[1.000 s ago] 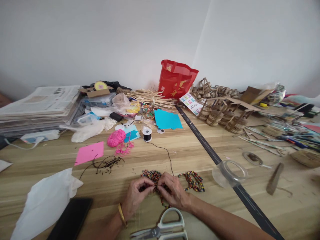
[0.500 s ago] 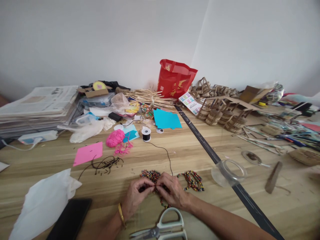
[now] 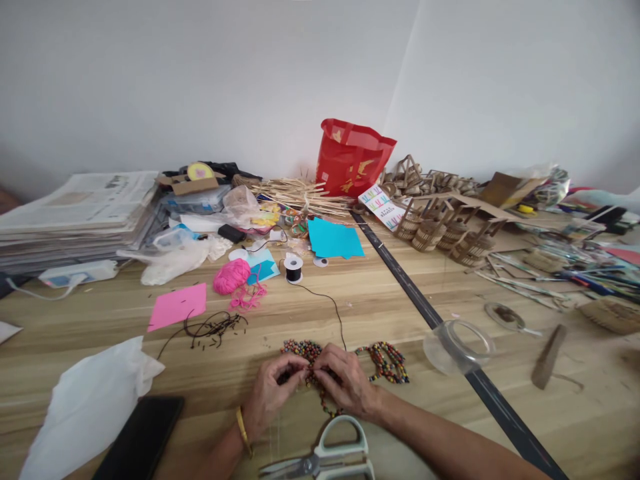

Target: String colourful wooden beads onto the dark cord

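Observation:
My left hand [image 3: 279, 387] is closed in a pinch, with a gold bangle on its wrist. What sits between its fingertips is too small to make out. Tip to tip with it, my right hand [image 3: 347, 381] pinches a thin black cord [image 3: 338, 308], which runs back to a white spool [image 3: 293, 269]. Just behind the fingers lies a pile of multicoloured beads [image 3: 300, 348]. A short beaded strand [image 3: 329, 405] hangs below my right hand, and coiled bead strings [image 3: 387, 363] rest to its right. Scissors with pale handles [image 3: 343, 448] lie close in front.
Left are cut black cord pieces [image 3: 213, 328], pink paper [image 3: 177, 305], a white sheet [image 3: 90, 407] and a black phone [image 3: 143, 437]. Pink yarn [image 3: 231, 276] lies farther back. On the right are a clear tape roll [image 3: 459, 347] and small woven baskets [image 3: 430, 233]. A red bag [image 3: 353, 160] stands behind.
My fingertips have shifted very slightly at the pinch, and the dark bit between them shows less. The rest of the table looks the same.

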`<action>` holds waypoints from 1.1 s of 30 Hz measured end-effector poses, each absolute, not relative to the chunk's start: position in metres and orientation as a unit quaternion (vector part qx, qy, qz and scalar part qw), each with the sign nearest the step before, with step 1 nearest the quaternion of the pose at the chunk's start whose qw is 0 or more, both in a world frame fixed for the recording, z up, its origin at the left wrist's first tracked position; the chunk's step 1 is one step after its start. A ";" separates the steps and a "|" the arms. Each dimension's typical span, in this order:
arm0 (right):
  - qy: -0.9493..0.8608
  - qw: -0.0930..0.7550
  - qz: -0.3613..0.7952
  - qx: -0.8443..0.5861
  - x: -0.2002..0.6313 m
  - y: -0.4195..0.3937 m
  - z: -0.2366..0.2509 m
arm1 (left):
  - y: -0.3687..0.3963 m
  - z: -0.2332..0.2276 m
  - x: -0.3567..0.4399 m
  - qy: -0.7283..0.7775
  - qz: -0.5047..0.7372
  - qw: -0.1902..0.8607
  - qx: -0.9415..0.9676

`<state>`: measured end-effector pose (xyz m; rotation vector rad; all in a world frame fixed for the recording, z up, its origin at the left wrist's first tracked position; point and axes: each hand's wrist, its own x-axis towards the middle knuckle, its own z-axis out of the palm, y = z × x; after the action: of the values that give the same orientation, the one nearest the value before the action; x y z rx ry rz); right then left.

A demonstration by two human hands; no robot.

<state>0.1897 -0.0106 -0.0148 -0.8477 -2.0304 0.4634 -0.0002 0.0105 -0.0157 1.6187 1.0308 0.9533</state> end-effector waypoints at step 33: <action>-0.814 0.439 0.181 -0.334 0.189 -0.012 -0.011 | 0.006 0.001 0.003 0.398 0.397 0.415 0.715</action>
<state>0.1893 -0.0115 -0.0114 -0.8309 -2.0219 0.4496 0.0028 0.0056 0.0006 1.7970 1.0008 0.9977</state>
